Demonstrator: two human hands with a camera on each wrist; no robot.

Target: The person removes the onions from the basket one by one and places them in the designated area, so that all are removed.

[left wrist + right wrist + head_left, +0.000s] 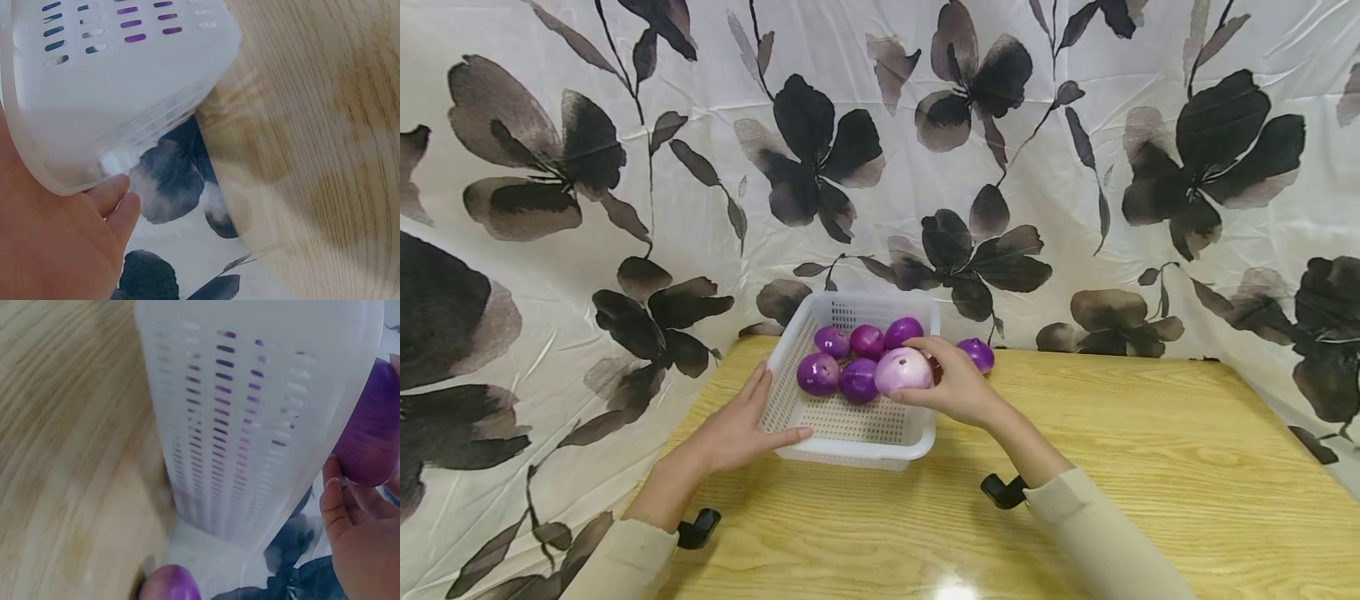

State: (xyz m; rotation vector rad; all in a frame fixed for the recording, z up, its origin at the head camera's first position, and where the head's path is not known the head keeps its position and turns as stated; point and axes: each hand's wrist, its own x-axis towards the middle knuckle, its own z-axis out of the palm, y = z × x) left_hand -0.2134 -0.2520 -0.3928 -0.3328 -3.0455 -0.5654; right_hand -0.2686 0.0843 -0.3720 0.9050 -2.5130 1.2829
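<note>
A white plastic basket (850, 450) with slotted walls stands on the table, several purple onions (818, 375) inside it. My left hand (733, 429) holds its front left corner, fingers outside the left wall and thumb over the front rim. In the left wrist view, fingertips (117, 199) show against the outside, below the rim. My right hand (958, 383) grips a paler purple onion (902, 372) between thumb and fingers, above the basket's right side. The right wrist view shows this onion (370, 428) beside the rim. Another onion (976, 355) lies outside the basket, behind the right hand.
The wooden table (1135, 450) extends right and forward of the basket. A cloth with dark flowers (820, 158) hangs behind and along the left side. Black wrist mounts (700, 528) are worn at both sleeves.
</note>
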